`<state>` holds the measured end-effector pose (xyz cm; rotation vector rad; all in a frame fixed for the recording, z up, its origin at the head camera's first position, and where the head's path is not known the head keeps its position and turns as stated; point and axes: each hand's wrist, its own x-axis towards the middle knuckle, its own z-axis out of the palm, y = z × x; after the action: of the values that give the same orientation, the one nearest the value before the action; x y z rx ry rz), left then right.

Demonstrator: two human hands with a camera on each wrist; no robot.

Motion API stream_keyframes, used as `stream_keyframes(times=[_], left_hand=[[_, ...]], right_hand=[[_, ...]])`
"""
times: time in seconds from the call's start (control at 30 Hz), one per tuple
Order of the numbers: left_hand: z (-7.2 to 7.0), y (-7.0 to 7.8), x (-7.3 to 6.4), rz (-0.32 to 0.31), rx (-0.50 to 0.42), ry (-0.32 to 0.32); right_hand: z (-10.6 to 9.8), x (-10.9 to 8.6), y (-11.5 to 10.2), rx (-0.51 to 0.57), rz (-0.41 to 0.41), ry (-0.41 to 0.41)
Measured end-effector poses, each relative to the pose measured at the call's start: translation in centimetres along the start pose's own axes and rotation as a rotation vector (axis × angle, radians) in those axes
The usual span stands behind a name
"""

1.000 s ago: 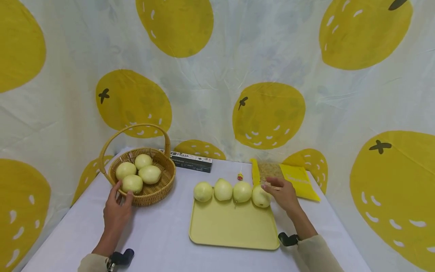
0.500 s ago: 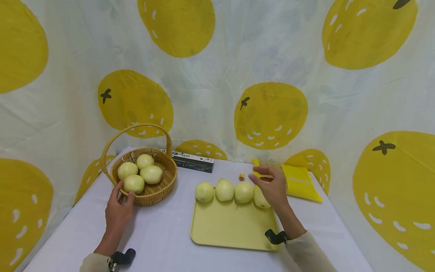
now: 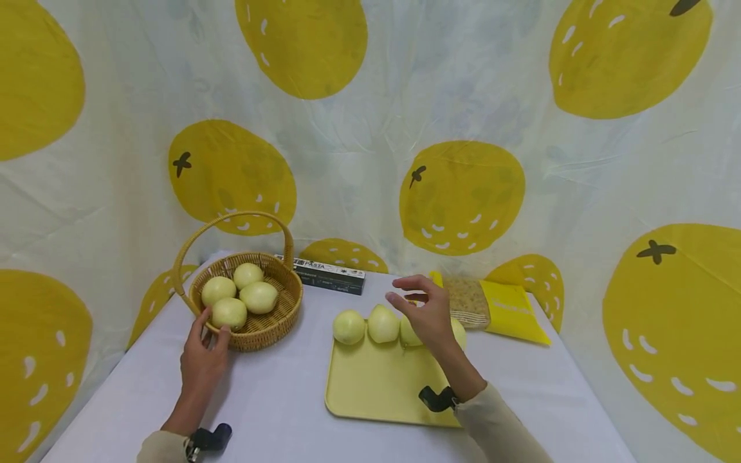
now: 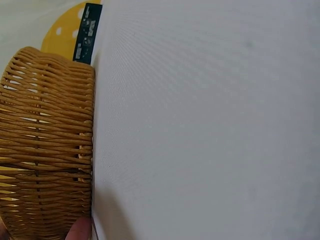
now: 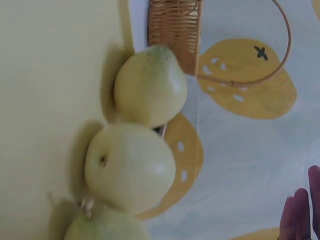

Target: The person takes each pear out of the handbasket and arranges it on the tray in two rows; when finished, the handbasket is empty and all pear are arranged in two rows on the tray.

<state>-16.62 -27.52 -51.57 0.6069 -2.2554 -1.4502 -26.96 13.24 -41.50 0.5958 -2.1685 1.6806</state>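
Note:
My left hand (image 3: pixel 204 360) holds the near rim of a round wicker basket (image 3: pixel 263 341) with a hooped handle. Its thumb (image 4: pixel 80 230) lies against the woven wall in the left wrist view. Several pale yellow-green pears (image 3: pixel 258 297) sit inside the basket. My right hand (image 3: pixel 425 315), thumb and fingers spread apart and holding nothing, is over the back edge of a yellow tray (image 3: pixel 382 386). A row of pears lies along that edge, and the hand partly hides the ones at the right. In the right wrist view, a pear (image 5: pixel 131 167) shows its small dark end.
A dark pasta box (image 3: pixel 330 276) lies behind the basket. At the back right is a yellow packet (image 3: pixel 509 308) with a clear window. A small red and yellow lollipop is mostly hidden behind my right hand. White cloth (image 3: pixel 278 405) covers the table; a fruit-printed curtain (image 3: pixel 347 193) hangs behind.
My right hand has moved left from the rightmost pear across the row, its fingers spread and nothing held. The left hand has stayed at the basket rim.

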Motion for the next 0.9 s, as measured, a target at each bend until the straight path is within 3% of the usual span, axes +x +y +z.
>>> stream_keyframes(times=[0.9], left_hand=[[0.2,0.0,-0.2,-0.001,-0.01,0.006]], right_hand=[[11.8,1.6,-2.6,0.236,-0.047,-0.095]])
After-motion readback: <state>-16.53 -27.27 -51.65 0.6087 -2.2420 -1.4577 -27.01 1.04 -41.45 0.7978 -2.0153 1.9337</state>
